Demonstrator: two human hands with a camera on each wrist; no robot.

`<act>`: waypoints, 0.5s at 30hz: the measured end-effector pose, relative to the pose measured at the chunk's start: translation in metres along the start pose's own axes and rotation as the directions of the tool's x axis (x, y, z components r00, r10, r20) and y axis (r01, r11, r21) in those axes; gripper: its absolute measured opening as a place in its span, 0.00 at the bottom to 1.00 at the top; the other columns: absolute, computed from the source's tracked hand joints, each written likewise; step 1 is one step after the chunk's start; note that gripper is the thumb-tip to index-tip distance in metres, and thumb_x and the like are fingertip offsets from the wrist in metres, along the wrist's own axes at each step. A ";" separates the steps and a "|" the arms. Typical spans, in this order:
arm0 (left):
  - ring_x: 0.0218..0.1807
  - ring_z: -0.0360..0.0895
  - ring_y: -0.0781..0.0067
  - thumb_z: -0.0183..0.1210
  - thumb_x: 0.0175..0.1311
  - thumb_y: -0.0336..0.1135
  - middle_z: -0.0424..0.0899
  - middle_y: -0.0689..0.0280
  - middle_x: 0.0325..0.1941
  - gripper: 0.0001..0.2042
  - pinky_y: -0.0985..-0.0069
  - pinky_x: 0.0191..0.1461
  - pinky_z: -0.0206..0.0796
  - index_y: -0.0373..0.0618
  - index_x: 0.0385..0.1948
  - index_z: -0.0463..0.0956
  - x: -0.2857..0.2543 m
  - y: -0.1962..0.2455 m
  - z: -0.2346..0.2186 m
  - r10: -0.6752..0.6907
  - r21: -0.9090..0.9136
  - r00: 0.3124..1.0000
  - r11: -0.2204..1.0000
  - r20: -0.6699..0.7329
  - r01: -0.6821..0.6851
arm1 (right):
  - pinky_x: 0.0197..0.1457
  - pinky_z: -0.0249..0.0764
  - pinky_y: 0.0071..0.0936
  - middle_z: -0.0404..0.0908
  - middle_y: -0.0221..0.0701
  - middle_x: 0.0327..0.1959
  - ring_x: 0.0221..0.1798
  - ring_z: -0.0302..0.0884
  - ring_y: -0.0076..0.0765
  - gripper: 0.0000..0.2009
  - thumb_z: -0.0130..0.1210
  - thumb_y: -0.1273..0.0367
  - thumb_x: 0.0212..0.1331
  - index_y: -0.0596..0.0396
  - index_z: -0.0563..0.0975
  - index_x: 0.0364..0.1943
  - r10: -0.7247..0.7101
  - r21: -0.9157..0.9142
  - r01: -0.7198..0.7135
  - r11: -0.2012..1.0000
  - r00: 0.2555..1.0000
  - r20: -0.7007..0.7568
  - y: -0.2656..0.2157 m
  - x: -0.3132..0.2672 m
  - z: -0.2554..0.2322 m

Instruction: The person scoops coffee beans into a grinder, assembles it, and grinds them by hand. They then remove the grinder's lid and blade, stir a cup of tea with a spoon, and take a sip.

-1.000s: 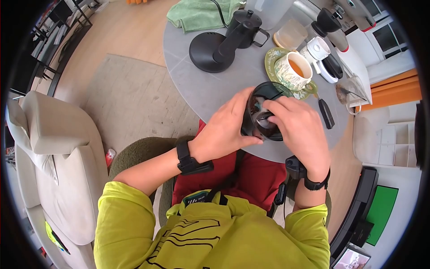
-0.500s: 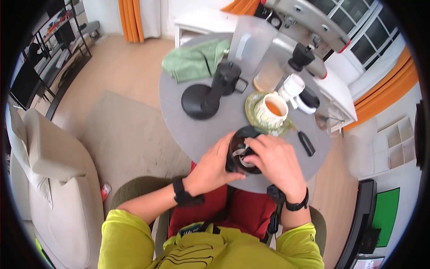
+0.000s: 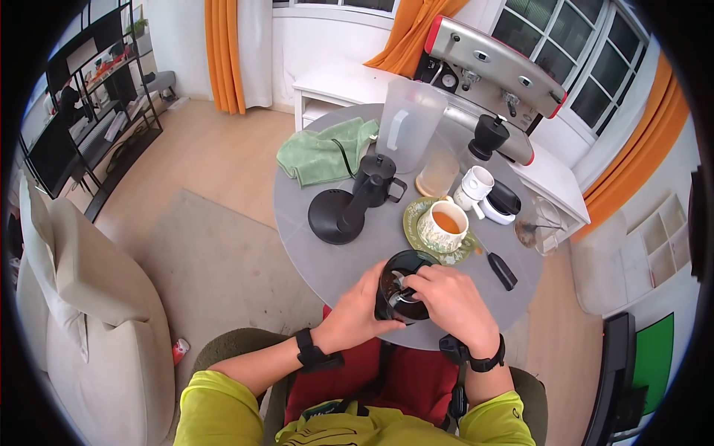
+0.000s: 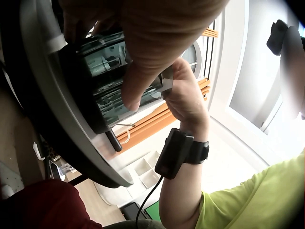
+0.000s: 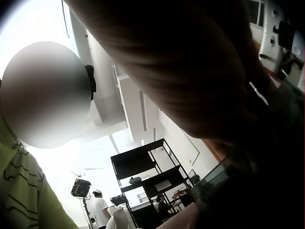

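Observation:
A dark, see-through round container [image 3: 392, 311] stands at the near edge of the grey table [image 3: 297, 245]. The left hand [image 3: 351, 314] grips its left side, thumb along the near wall; the left wrist view shows that thumb across the clear wall [image 4: 112, 102]. Over the open top, the right hand [image 3: 455, 303] has its fingers curled inside and pinches a small part whose shape is mostly hidden. Silvery metal and brown bits show beside the fingertips. In the right wrist view the hand [image 5: 190, 71] is dark and its fingers are unclear.
Beyond the container are a cup of orange-brown liquid [image 3: 444, 226] on a green saucer, a black kettle [image 3: 378, 178] by a round black base [image 3: 336, 215], a green cloth [image 3: 320, 152], a tall clear pitcher [image 3: 409, 123], a white cup [image 3: 474, 186] and a black-handled tool [image 3: 502, 271] at right.
The head view has tilted up, so the espresso machine and windows show more fully. The left hand keeps its grip on the container; the right fingers stay inside it, slightly shifted.

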State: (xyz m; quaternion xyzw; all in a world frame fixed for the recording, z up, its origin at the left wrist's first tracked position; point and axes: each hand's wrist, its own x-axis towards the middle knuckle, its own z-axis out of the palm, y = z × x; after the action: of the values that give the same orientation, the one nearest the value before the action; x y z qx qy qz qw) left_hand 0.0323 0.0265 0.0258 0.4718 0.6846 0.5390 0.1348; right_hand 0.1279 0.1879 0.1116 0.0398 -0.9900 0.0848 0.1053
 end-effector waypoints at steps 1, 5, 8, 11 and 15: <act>0.65 0.69 0.46 0.76 0.43 0.32 0.67 0.48 0.64 0.51 0.62 0.66 0.66 0.39 0.70 0.49 0.000 0.000 0.000 0.002 0.004 1.000 1.000 0.000 -0.002 | 0.42 0.74 0.40 0.79 0.33 0.31 0.39 0.78 0.45 0.12 0.64 0.71 0.48 0.55 0.80 0.38 0.016 -0.011 -0.015 1.000 1.000 0.017 -0.001 0.000 -0.001; 0.66 0.68 0.46 0.76 0.44 0.33 0.66 0.48 0.65 0.52 0.63 0.67 0.65 0.39 0.70 0.48 -0.001 -0.001 0.001 -0.011 0.006 1.000 1.000 0.010 0.011 | 0.45 0.73 0.39 0.78 0.34 0.30 0.39 0.77 0.45 0.10 0.63 0.72 0.48 0.56 0.80 0.37 0.039 -0.046 -0.038 0.998 0.999 0.010 -0.004 0.002 -0.004; 0.66 0.68 0.47 0.76 0.44 0.34 0.66 0.47 0.65 0.52 0.63 0.67 0.64 0.38 0.71 0.47 -0.002 -0.003 0.001 -0.020 0.004 1.000 1.000 0.016 0.020 | 0.46 0.71 0.35 0.76 0.33 0.30 0.39 0.77 0.40 0.09 0.62 0.72 0.48 0.56 0.80 0.35 -0.024 0.004 0.024 1.000 0.991 -0.133 -0.005 0.003 -0.002; 0.66 0.68 0.46 0.76 0.44 0.34 0.65 0.46 0.66 0.52 0.63 0.68 0.64 0.38 0.71 0.47 -0.002 -0.006 0.003 -0.015 0.007 1.000 1.000 0.015 0.015 | 0.45 0.71 0.35 0.76 0.33 0.31 0.39 0.76 0.40 0.12 0.65 0.67 0.47 0.56 0.79 0.36 -0.081 -0.053 0.078 0.996 0.995 -0.062 0.002 0.000 0.001; 0.67 0.67 0.44 0.76 0.44 0.34 0.65 0.44 0.66 0.53 0.62 0.69 0.63 0.38 0.71 0.46 -0.002 -0.009 0.003 0.029 0.017 1.000 0.999 0.000 -0.029 | 0.46 0.70 0.35 0.76 0.32 0.32 0.41 0.75 0.40 0.12 0.63 0.70 0.48 0.56 0.80 0.39 0.022 -0.102 -0.026 0.994 0.999 -0.037 -0.004 0.003 -0.004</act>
State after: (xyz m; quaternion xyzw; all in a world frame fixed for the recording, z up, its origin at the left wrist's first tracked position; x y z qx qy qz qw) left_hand 0.0312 0.0275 0.0163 0.4827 0.6823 0.5351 0.1228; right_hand 0.1266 0.1847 0.1166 0.0209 -0.9914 0.0358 0.1239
